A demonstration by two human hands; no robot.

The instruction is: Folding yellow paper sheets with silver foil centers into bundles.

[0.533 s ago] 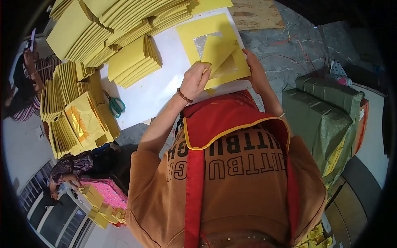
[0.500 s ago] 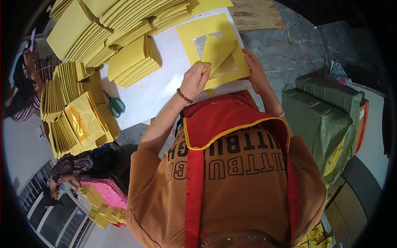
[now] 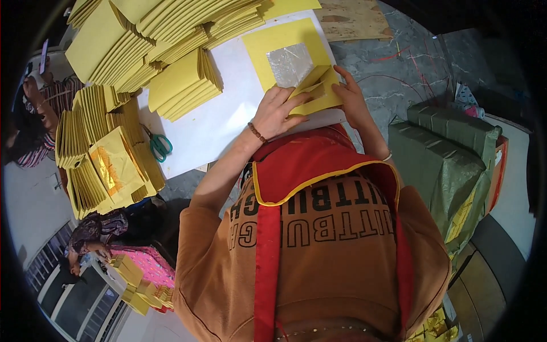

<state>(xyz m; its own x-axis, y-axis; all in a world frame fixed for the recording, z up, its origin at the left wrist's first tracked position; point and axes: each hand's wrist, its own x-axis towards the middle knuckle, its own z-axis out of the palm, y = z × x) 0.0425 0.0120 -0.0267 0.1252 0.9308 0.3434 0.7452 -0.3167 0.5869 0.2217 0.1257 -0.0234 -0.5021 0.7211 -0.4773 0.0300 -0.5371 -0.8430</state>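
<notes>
A yellow paper sheet (image 3: 262, 48) with a silver foil patch (image 3: 290, 64) lies on the white board in front of me. Its near right part is folded up into a raised, narrow flap (image 3: 312, 78). My left hand (image 3: 277, 113) is at the left end of this fold, fingers bent over the paper. Beyond the right edge of the sheet, my right hand (image 3: 353, 102) has its thumb near the flap and its index finger stretched out apart. The underside of the fold is hidden.
Fanned stacks of folded yellow paper (image 3: 185, 85) cover the board's left side. Green-handled scissors (image 3: 160, 147) lie beside them. Green wrapped bundles (image 3: 436, 159) stand at the right. Another person's arm (image 3: 85, 248) works over yellow pieces at lower left; someone else holds a phone at far left.
The large loose flap has been turned down toward me into a narrower fold, uncovering more foil. My left hand has opened out from a pinch, and my right thumb has come toward the paper.
</notes>
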